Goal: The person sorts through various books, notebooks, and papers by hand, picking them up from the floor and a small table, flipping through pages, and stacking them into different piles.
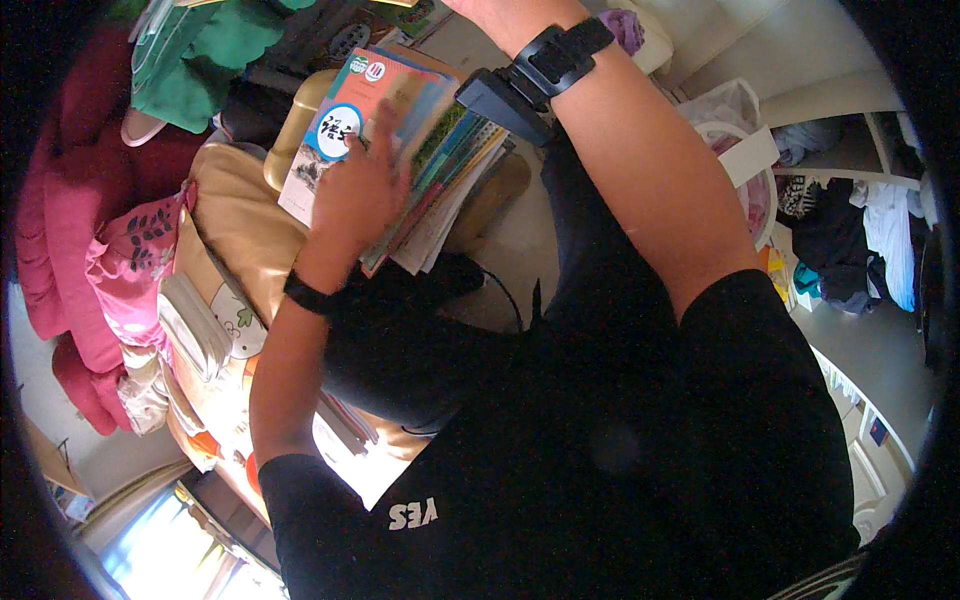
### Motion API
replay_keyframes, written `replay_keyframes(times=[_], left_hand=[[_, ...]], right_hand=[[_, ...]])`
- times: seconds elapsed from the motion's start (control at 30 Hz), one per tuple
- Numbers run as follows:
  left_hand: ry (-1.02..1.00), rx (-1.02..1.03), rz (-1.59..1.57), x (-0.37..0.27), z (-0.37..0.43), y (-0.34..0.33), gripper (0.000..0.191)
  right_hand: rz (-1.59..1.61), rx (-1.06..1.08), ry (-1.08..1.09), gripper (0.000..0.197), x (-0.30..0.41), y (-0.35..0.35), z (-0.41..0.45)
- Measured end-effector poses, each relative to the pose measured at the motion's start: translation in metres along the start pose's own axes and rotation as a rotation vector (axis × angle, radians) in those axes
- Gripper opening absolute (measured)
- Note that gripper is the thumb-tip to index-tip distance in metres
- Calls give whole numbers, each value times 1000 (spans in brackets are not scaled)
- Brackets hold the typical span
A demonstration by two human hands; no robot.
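Note:
My left hand (360, 187), slightly blurred, lies over a textbook (315, 161) with a coral, blue and white cover that bears writing. Its fingers are spread, and no grip on the book shows. Beneath and beside that textbook is a stack of books and papers (450, 191), its edges fanned towards my body. Only the base of my right hand (484, 9) shows at the top edge, beyond a wrist with a black strapped device (555, 64). The fingers of that hand are outside the picture, so what it holds cannot be seen.
A tan cushion-like thing (244, 217) and pink and dark red fabric (97, 172) lie at the left. White folded things (195, 326) rest near my left forearm. Green fabric (217, 67) is at the upper left. A white basket (765, 217) and shelves with clothes (832, 240) stand at the right.

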State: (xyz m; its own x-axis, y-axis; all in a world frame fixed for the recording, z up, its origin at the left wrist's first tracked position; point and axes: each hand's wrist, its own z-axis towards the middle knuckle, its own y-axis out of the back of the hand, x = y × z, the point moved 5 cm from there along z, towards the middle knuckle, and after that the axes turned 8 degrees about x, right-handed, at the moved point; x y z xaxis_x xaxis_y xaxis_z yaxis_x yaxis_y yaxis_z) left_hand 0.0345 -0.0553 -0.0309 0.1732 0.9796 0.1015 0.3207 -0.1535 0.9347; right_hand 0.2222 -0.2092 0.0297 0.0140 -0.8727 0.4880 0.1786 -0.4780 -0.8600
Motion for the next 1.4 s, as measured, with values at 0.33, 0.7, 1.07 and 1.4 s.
replay_keyframes(times=[0.33,0.7,1.07,1.4], left_hand=[[-33,-249,-145,17,-19,14,33],[-22,-33,-235,-28,-55,-2,56],[99,-162,-132,-30,-10,0,56],[-297,-648,-2088,43,-95,36,40]], right_hand=[[-22,23,-58,30,-3,1,1],[-85,69,-94,37,13,12,0],[-154,136,-141,42,14,0,-10],[-465,445,-580,40,-10,-30,-58]])
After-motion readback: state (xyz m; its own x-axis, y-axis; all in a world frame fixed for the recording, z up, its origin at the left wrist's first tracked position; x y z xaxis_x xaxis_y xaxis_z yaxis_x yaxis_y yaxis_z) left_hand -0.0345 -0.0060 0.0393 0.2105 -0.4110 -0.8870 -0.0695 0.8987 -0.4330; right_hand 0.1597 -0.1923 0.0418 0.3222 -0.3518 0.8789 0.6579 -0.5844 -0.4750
